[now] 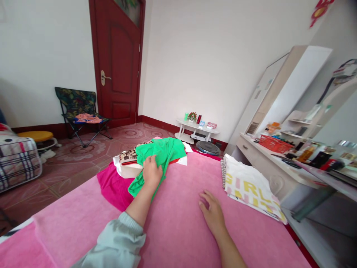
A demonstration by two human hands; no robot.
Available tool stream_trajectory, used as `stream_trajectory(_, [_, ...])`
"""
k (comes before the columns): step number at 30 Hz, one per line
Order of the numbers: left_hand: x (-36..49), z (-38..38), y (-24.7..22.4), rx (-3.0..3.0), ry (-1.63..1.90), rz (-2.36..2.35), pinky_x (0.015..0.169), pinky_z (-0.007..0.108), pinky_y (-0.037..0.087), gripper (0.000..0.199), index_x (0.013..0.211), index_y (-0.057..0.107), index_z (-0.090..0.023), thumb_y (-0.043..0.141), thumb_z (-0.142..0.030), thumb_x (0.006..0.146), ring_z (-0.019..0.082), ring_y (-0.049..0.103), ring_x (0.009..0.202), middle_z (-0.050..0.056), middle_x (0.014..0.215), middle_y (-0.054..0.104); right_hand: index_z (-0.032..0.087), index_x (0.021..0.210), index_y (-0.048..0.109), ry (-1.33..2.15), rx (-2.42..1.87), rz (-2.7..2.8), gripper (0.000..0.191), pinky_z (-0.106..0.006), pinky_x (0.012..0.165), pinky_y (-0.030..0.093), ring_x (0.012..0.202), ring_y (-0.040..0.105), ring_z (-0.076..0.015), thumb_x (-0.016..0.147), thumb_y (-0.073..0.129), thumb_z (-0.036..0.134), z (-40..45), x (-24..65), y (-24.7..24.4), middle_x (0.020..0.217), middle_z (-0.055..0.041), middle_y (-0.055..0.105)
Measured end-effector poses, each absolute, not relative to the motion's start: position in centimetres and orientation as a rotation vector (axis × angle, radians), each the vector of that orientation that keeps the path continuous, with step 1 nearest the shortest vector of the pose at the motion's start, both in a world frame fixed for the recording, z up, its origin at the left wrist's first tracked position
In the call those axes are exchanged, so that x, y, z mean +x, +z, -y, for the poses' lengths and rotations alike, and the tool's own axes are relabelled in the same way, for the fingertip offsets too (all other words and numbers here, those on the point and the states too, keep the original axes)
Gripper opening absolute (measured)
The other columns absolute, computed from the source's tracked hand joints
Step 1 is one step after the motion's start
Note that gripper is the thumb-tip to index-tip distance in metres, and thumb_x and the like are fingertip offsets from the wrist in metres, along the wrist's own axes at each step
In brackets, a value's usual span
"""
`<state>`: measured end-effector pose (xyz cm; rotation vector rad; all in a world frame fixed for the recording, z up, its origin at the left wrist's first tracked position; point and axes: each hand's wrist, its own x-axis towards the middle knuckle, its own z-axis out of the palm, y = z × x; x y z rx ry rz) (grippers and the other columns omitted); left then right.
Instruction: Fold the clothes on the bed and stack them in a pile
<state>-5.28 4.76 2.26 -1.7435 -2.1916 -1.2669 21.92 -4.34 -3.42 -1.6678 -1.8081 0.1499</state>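
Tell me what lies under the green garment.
Brown patterned cloth, white cloth and magenta cloth stick out from under the green garment; whatever lies beneath its middle is covered.

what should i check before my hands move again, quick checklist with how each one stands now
1. Left hand at the green garment: ok, it is on it; how firm the grip is, cannot tell.
2. Right hand free: ok, it holds nothing, fingers loosely curled.
3. Green garment separate from other clothes: not ok, it lies partly over the brown patterned garment.
4. Green garment spread flat: not ok, it is bunched and creased.
5. White lettered shirt apart from the right hand: ok, a strip of pink blanket separates them.
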Motion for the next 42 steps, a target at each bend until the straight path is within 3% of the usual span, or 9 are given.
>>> stream_trajectory(4, [-5.5, -4.6, 2.7, -1.763, -1.128, 2.419, 0.078, 0.035, 0.047, 0.057, 0.133, 0.042, -0.015, 0.056, -0.028, 0.079, 0.029, 0.061, 0.100, 0.014, 0.109, 0.064, 0.018, 0.106, 0.068, 0.139, -1.669, 1.802, 0.035, -0.047, 0.105, 0.034, 0.121, 0.049, -0.0275, 0.079, 0.049, 0.029, 4.3, 21.9, -3.5, 0.126, -0.0109, 0.058])
stream_trajectory(8, [-5.3, -4.7, 3.5, -1.909, -1.058, 2.460, 0.076, 0.034, 0.046, 0.043, 0.121, 0.056, -0.017, 0.053, -0.033, 0.080, 0.030, 0.062, 0.097, 0.014, 0.104, 0.067, 0.018, 0.103, 0.070, 0.198, -1.638, 1.745, 0.034, -0.048, 0.105, 0.034, 0.120, 0.050, -0.0282, 0.077, 0.052, 0.030, 4.5, 21.7, -3.2, 0.125, -0.0116, 0.059])
stream_trajectory(13, [-2.8, -3.9, 6.2, -2.266, -1.346, 2.065, 0.077, 0.027, 0.043, 0.022, 0.093, 0.069, -0.017, 0.054, -0.024, 0.078, 0.021, 0.061, 0.088, 0.007, 0.093, 0.068, 0.016, 0.094, 0.072, 0.452, -1.449, 1.453, 0.033, -0.044, 0.104, 0.037, 0.112, 0.056, -0.0269, 0.076, 0.057, 0.040, 4.6, 21.0, -2.0, 0.114, -0.0121, 0.066])
stream_trajectory(18, [2.4, 1.4, 9.4, -2.970, -1.505, 1.562, 0.059, 0.021, 0.038, 0.015, 0.076, 0.067, -0.014, 0.053, -0.020, 0.076, 0.013, 0.053, 0.065, -0.003, 0.067, 0.058, 0.018, 0.105, 0.067, 0.814, -1.281, 1.040, 0.049, -0.039, 0.089, 0.050, 0.105, 0.061, -0.0265, 0.072, 0.063, 0.053, 4.9, 21.4, 0.2, 0.116, -0.0091, 0.066])
stream_trajectory(20, [4.3, 4.0, 9.8, -3.450, -1.296, 1.180, 0.055, 0.019, 0.037, 0.016, 0.083, 0.068, -0.014, 0.055, -0.021, 0.076, 0.011, 0.053, 0.062, -0.004, 0.066, 0.057, 0.019, 0.105, 0.067, 0.924, -1.248, 1.028, 0.051, -0.038, 0.083, 0.052, 0.101, 0.063, -0.0267, 0.072, 0.062, 0.057, 5.1, 22.1, 1.0, 0.113, -0.0089, 0.067])
stream_trajectory(25, [5.6, 6.3, 9.6, -4.192, 0.125, 0.315, 0.065, 0.022, 0.047, 0.037, 0.110, 0.065, -0.017, 0.065, -0.029, 0.075, 0.015, 0.063, 0.067, -0.002, 0.071, 0.065, 0.019, 0.102, 0.068, 0.931, -1.262, 1.255, 0.050, -0.041, 0.093, 0.047, 0.106, 0.061, -0.0282, 0.063, 0.072, 0.049, 5.2, 23.0, 1.4, 0.112, -0.0102, 0.067])
stream_trajectory(31, [1.4, 0.4, 7.4, -2.823, -0.926, 1.823, 0.088, 0.032, 0.044, 0.034, 0.113, 0.064, -0.019, 0.056, -0.030, 0.082, 0.025, 0.058, 0.105, 0.010, 0.110, 0.065, 0.016, 0.098, 0.069, 0.921, -1.313, 1.344, 0.044, -0.042, 0.092, 0.045, 0.101, 0.062, -0.0288, 0.056, 0.069, 0.027, 4.9, 22.4, 0.5, 0.103, -0.0088, 0.070])
stream_trajectory(37, [-2.8, -4.2, 4.0, -2.376, -0.858, 2.279, 0.090, 0.032, 0.042, 0.046, 0.123, 0.054, -0.017, 0.058, -0.031, 0.080, 0.025, 0.057, 0.110, 0.014, 0.117, 0.062, 0.016, 0.085, 0.073, 1.118, -1.375, 1.512, 0.027, -0.028, 0.064, 0.049, 0.071, 0.064, -0.0204, 0.062, 0.065, 0.028, 8.4, 21.9, 7.1, 0.077, -0.0035, 0.071])
stream_trajectory(42, [-2.8, -4.2, 2.7, -2.406, -0.856, 2.331, 0.087, 0.035, 0.043, 0.042, 0.113, 0.060, -0.020, 0.062, -0.036, 0.074, 0.029, 0.058, 0.108, 0.013, 0.113, 0.064, 0.015, 0.096, 0.071, 1.421, -1.276, 1.784, 0.037, -0.024, 0.051, 0.045, 0.054, 0.059, -0.0144, 0.073, 0.065, 0.043, 10.8, 22.1, 11.1, 0.072, -0.0053, 0.069])
